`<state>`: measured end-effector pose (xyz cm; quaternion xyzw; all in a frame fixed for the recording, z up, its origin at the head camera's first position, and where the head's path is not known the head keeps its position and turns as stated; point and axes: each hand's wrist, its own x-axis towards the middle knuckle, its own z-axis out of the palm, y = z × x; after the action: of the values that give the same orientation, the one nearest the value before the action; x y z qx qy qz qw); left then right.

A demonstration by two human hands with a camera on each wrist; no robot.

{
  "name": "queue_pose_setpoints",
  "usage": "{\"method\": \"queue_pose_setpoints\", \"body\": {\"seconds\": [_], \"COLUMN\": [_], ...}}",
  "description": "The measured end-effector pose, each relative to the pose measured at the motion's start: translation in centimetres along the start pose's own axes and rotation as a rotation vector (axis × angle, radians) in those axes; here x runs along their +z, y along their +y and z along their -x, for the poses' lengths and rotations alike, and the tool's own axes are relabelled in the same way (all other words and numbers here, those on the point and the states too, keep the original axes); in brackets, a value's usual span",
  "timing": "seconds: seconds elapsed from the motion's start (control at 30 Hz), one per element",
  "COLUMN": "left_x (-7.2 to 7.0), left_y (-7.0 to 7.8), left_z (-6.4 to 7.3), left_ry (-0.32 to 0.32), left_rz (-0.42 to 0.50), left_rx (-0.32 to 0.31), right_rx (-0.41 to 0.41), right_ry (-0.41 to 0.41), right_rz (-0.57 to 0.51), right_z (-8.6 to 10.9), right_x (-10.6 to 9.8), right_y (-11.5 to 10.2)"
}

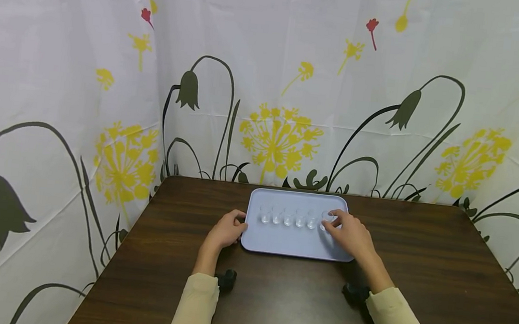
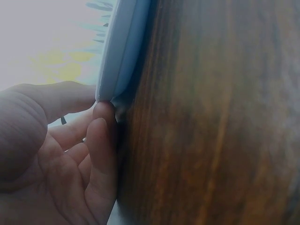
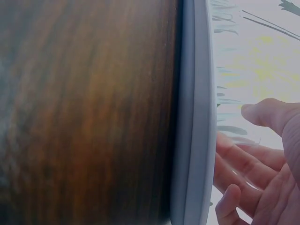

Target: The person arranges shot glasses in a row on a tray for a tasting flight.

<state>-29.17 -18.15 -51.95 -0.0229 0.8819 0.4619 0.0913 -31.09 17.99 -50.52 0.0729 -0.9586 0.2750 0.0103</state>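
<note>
A pale blue tray lies on the table, with small clear cups standing in a row across it. My left hand pinches the tray's left edge. In the left wrist view, the thumb lies over the rim and fingertips sit beneath it. Over the tray's right side, my right hand holds the rightmost cup between thumb and fingers. The right wrist view has the thumb and fingers beyond the tray's side wall, which hides part of the fingers.
Under the tray is a dark brown wooden table. A white curtain with printed flowers hangs behind it and along its sides. Dark wrist devices sit at both cuffs.
</note>
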Motion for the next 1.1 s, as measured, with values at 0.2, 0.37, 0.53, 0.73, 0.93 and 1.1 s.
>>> {"method": "queue_pose_setpoints", "body": {"seconds": [0.2, 0.37, 0.53, 0.73, 0.93, 1.1], "left_x": [0.0, 0.0, 0.0, 0.1, -0.1, -1.6], "left_y": [0.0, -0.1, -0.1, -0.1, 0.1, -0.3], "left_z": [0.1, 0.0, -0.1, -0.1, -0.2, -0.1], "left_ry": [0.004, 0.003, 0.001, -0.001, 0.005, -0.052], "left_rz": [-0.001, -0.002, -0.008, 0.002, 0.016, 0.089], "left_rx": [0.000, 0.006, 0.003, 0.000, 0.005, 0.018], "right_rx": [-0.010, -0.014, -0.017, -0.019, -0.035, -0.057], "right_ry": [-0.007, -0.014, -0.030, -0.061, -0.174, -0.253], "right_rz": [0.007, 0.009, 0.009, 0.007, -0.019, -0.043], "right_z": [0.0, -0.1, -0.1, -0.1, -0.1, 0.2], "right_x": [0.2, 0.3, 0.3, 0.0, -0.9, -2.5], "right_y": [0.0, 0.0, 0.0, 0.3, 0.5, 0.4]}}
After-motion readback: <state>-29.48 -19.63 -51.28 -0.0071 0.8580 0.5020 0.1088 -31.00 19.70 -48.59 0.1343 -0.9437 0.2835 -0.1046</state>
